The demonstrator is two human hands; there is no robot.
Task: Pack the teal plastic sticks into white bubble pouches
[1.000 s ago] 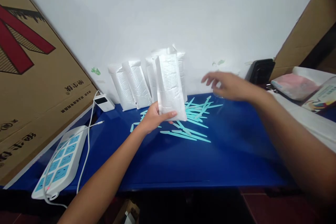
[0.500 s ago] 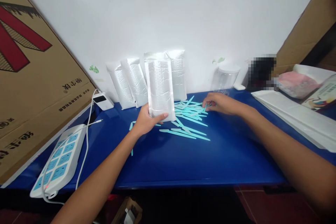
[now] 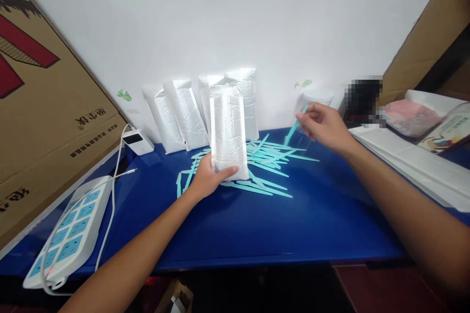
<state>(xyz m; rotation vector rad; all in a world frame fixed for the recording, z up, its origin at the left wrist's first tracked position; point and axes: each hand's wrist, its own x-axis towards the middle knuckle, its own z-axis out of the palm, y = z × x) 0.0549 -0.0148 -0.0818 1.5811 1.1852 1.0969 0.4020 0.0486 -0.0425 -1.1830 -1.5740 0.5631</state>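
Observation:
My left hand (image 3: 208, 177) grips a silver foil bubble mailer (image 3: 228, 132) near its lower end, thumb across the front; the mailer stands upright above the table. In my right hand (image 3: 325, 126), one slim turquoise eyebrow razor (image 3: 294, 128) is pinched at its upper end and points down to the left. Beneath it spreads a loose pile of similar eyebrow razors (image 3: 270, 155), partly hidden by the mailer and my left hand. Several more foil mailers (image 3: 187, 115) lean against the wall behind.
A white power strip (image 3: 69, 230) and a small white device (image 3: 138, 142) with cables occupy the left of the blue table (image 3: 249, 234). A clear jar (image 3: 312, 100) stands behind my right hand. White flat packages (image 3: 407, 166) lie at right. A large cardboard box (image 3: 55, 88) borders the left side.
My right hand has risen from the pile, lifting one eyebrow razor. The held mailer sits slightly lower and farther right, uncovering another mailer behind it. The whole view has shifted a little.

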